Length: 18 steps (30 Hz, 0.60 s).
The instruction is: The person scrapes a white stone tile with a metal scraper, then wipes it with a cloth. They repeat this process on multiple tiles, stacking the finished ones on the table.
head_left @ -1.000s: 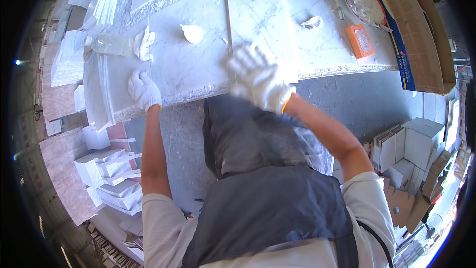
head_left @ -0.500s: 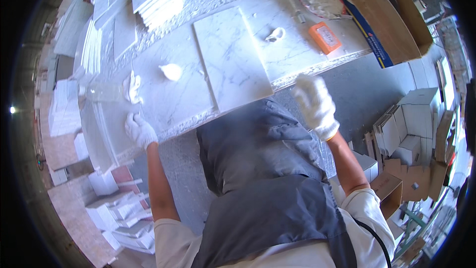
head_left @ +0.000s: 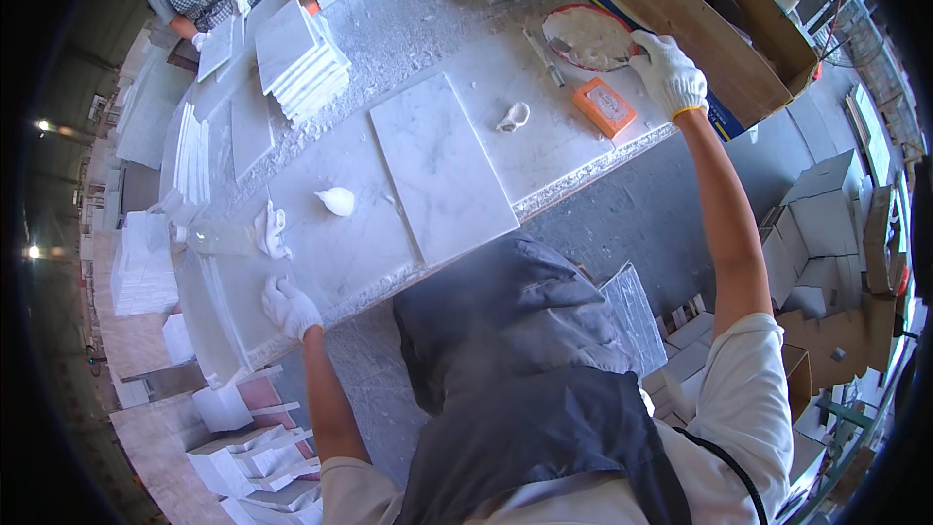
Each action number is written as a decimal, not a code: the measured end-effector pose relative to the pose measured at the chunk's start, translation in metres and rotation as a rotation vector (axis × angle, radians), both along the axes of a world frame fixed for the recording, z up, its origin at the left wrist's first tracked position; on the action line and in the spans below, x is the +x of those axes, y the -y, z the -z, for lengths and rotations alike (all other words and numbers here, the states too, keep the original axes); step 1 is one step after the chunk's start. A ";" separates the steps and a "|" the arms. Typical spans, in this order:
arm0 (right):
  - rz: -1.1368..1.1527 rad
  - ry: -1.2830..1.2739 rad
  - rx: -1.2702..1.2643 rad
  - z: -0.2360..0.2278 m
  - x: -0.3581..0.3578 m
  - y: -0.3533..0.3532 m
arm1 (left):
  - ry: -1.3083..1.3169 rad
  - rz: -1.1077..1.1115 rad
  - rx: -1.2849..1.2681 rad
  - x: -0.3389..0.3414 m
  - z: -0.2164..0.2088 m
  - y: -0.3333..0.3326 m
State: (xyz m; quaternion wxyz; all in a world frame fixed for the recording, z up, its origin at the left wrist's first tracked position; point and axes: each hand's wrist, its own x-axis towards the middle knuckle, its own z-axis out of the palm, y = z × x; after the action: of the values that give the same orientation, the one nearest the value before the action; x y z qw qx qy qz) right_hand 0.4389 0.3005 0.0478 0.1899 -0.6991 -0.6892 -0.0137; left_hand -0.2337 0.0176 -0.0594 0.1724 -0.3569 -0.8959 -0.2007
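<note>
One big move since last frame: right hand [head_left: 671, 76] went from off the near edge to the red-rimmed dish [head_left: 586, 37], far right on the bench [head_left: 394, 34]; can't tell if gripping. Left hand [head_left: 291, 308] still rests near left, fingers extended. Marble tile [head_left: 444, 165] still mid-bench.

Grey-veined white tile [head_left: 445, 170], red-rimmed dish [head_left: 573, 64], orange block [head_left: 604, 109] (paler across its top), dark grey apron [head_left: 544, 447], white gloves [head_left: 673, 80].
</note>
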 end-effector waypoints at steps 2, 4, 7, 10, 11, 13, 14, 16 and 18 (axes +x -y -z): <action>-0.052 -0.037 -0.056 0.006 0.003 -0.012 | -0.015 0.003 -0.012 -0.001 0.000 0.000; -0.101 0.014 -0.066 0.009 0.010 -0.018 | -0.018 0.013 -0.005 -0.002 0.001 0.000; -0.141 0.094 0.042 0.010 0.021 -0.016 | -0.011 0.009 -0.004 -0.005 0.004 0.000; -0.104 -0.059 0.200 0.012 0.026 -0.011 | 0.006 -0.005 -0.006 -0.008 0.008 0.001; -0.100 -0.141 0.273 0.015 0.025 -0.010 | 0.002 0.006 0.000 -0.009 0.008 0.001; -0.088 -0.310 0.153 0.022 0.021 -0.011 | -0.007 0.020 0.006 -0.010 0.009 0.002; -0.064 -0.391 0.113 0.028 0.017 -0.013 | -0.010 0.022 0.005 -0.011 0.009 0.002; -0.028 -0.485 0.063 0.039 0.009 -0.017 | -0.013 0.020 0.003 -0.012 0.010 0.002; -0.019 -0.470 0.095 0.046 0.004 -0.020 | -0.002 0.018 0.022 -0.013 0.010 0.003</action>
State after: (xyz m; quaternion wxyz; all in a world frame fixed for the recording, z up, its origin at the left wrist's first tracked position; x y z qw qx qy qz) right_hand 0.4426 0.3206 0.0013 0.3778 -0.6668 -0.6313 0.1185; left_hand -0.2463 0.0150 -0.0696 0.1754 -0.3635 -0.8901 -0.2115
